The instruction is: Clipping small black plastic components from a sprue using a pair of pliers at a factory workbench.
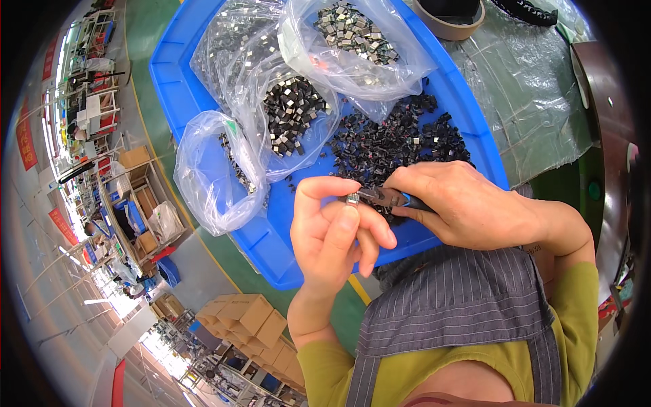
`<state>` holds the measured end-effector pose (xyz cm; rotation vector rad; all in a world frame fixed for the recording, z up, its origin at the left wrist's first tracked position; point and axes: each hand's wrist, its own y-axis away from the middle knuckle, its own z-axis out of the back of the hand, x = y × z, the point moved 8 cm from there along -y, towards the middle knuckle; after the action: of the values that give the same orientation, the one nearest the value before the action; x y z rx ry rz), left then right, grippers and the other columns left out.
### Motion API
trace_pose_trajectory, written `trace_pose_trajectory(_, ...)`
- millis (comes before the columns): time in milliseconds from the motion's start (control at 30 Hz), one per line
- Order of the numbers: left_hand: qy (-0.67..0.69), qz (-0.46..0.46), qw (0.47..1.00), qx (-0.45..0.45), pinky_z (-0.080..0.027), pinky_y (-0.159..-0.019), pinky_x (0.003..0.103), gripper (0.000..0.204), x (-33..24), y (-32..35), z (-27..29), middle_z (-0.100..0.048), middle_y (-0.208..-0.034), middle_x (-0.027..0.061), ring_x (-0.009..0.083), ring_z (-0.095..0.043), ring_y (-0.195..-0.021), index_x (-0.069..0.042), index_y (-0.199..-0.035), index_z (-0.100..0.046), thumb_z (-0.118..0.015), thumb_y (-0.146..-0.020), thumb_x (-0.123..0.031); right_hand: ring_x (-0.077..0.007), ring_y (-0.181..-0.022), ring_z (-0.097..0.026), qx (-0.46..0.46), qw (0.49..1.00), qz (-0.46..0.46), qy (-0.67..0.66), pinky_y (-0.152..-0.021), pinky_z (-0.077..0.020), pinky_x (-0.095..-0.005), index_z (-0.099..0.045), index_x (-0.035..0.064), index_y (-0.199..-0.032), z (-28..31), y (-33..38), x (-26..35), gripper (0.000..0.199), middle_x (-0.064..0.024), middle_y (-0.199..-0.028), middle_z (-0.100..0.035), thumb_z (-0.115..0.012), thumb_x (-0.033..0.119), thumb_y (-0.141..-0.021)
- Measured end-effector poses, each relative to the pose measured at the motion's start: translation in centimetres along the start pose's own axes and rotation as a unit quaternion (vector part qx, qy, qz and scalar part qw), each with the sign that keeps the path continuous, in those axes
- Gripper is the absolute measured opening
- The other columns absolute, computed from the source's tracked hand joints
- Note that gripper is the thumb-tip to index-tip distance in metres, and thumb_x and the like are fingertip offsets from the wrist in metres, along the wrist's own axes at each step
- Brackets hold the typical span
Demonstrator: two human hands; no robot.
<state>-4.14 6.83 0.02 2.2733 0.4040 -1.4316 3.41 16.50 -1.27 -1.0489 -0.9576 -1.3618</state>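
Observation:
Between the thumb and fingers of my left hand [332, 234] is a small metal-cased connector [352, 199]. My right hand [468, 203] is closed around a pair of pliers [388, 197] with dark jaws and a black and blue handle. The tips of the jaws meet the connector or lie right against it; which of the two, I cannot tell. Both hands are over the near part of a blue tray [271, 251]. Just beyond them, a loose heap of small black plastic pieces [386, 139] covers the tray's right side.
Clear plastic bags in the tray hold black-and-silver parts [291, 112] and silver connectors [356, 34]. Another open bag [217, 183] hangs over the left rim. A tape roll [451, 20] sits on the plastic-covered green table [515, 95]. Cardboard boxes [247, 322] are stacked at lower left.

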Motion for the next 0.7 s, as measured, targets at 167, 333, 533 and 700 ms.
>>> trace_pose_trajectory(167,-0.103,-0.007,0.994,-0.047,-0.039,-0.044,0.02,0.023,-0.3,0.6,0.3,-0.066,-0.08,0.0187,0.0107,-0.052,-0.047,-0.001,-0.117,-0.035,-0.043,-0.098,-0.011,-0.0286,-0.081,-0.054,-0.092,0.971,0.029,0.22,-0.069,-0.0417,-0.0392,-0.053,0.0056,-0.093,1.1,0.2,1.0,0.021,-0.0097,-0.082,-0.052,-0.063,0.007,-0.075)
trace_pose_trajectory(333,-0.157,-0.033,0.985,-0.059,-0.044,-0.051,0.02,0.025,-0.6,0.8,0.2,-0.066,-0.083,0.0186,0.0095,-0.053,-0.053,0.001,-0.12,-0.034,-0.043,-0.097,-0.004,-0.0275,-0.079,-0.05,-0.128,0.952,0.041,0.277,-0.069,-0.0386,-0.0376,-0.057,0.0048,-0.101,1.3,0.3,1.3,0.043,-0.0083,-0.085,-0.05,-0.066,-0.003,-0.06)
trace_pose_trajectory(533,-0.236,-0.063,0.968,-0.064,-0.043,-0.051,0.019,0.026,-0.8,1.0,0.1,-0.066,-0.081,0.0178,0.0088,-0.053,-0.054,0.002,-0.12,-0.036,-0.044,-0.095,-0.001,-0.0261,-0.075,-0.05,-0.156,0.933,0.056,0.319,-0.068,-0.0384,-0.0369,-0.057,0.0044,-0.099,1.4,0.4,1.5,0.04,-0.0079,-0.081,-0.049,-0.063,-0.002,-0.061)
trace_pose_trajectory(700,-0.262,-0.074,0.959,-0.079,-0.043,-0.05,0.02,0.025,-0.8,1.2,0.1,-0.067,-0.08,0.0176,0.0087,-0.053,-0.054,0.002,-0.119,-0.038,-0.044,-0.094,-0.001,-0.0262,-0.075,-0.049,-0.154,0.933,0.054,0.322,-0.069,-0.0385,-0.0371,-0.057,0.0041,-0.099,1.4,0.5,1.6,0.039,-0.0081,-0.081,-0.048,-0.062,0.0,-0.061)
